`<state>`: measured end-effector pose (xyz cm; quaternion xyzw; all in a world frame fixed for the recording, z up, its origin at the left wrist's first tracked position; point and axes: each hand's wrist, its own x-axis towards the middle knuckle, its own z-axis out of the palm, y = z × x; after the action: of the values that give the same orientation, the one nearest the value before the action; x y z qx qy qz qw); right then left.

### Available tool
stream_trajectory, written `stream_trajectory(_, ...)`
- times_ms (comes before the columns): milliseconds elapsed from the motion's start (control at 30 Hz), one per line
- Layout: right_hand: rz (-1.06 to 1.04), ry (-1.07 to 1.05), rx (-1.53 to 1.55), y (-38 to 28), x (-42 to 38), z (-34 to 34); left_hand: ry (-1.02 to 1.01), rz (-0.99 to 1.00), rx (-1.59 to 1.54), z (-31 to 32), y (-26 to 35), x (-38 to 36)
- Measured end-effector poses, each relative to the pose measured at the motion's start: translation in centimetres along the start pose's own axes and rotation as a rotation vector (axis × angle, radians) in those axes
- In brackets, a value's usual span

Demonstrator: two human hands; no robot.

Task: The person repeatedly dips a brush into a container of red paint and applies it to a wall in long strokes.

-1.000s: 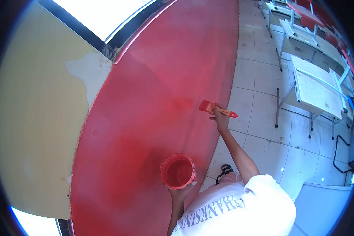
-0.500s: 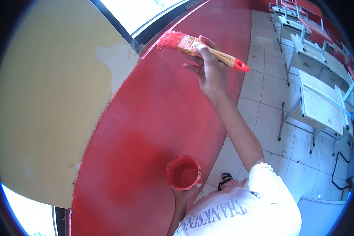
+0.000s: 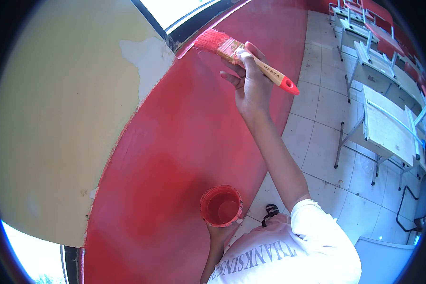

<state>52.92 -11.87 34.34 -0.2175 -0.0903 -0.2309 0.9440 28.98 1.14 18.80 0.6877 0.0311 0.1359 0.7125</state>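
A flat paintbrush (image 3: 268, 72) with a wooden handle and red-tipped end is gripped in my right hand (image 3: 254, 87), thumb along the metal band. Its bristles, soaked in red paint, overlap the top edge of the red wall (image 3: 184, 128) just below the window corner. Lower down, my left hand (image 3: 218, 232) supports a small round paint pot (image 3: 239, 208) from beneath, its inside coated red with paint at the bottom. Most of the left hand's fingers are hidden under the pot.
Cream wall (image 3: 57, 123) with a bare whitish patch (image 3: 142, 61) borders the red part. A dark window frame (image 3: 175, 35) runs along the top. To the right stand desks (image 3: 388, 125) with upturned chairs (image 3: 381, 40) on a tiled floor (image 3: 312, 137).
My right hand has shifted slightly left, and the brush has tilted, with its bristles higher and its handle end lower. The left hand and pot stay nearly in place.
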Motion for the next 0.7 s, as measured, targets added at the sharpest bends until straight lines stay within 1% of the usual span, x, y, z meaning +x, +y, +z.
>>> stream_trajectory(133, 0.068, 0.026, -0.050, 0.7, -0.3, -0.2, 0.003, -0.010, -0.042, 0.0, 0.1, -0.3)
stream_trajectory(233, 0.093, 0.044, -0.108, 1.9, -0.6, -1.3, -0.001, 0.021, -0.048, 0.0, 0.1, 0.0)
stream_trajectory(400, 0.127, 0.078, -0.197, 1.8, -1.4, -2.8, -0.011, 0.067, -0.002, -0.9, -1.4, -0.1)
stream_trajectory(500, 0.083, 0.108, -0.145, 1.0, -1.6, -3.0, -0.018, 0.067, 0.010, -0.9, -1.2, 0.1)
stream_trajectory(600, -0.003, 0.038, -0.023, 0.0, -1.0, -1.2, -0.008, 0.048, 0.007, -0.6, -0.8, -0.1)
stream_trajectory(700, -0.006, -0.011, 0.004, 0.5, -0.5, 0.3, -0.005, 0.035, 0.004, -0.6, -0.7, -0.2)
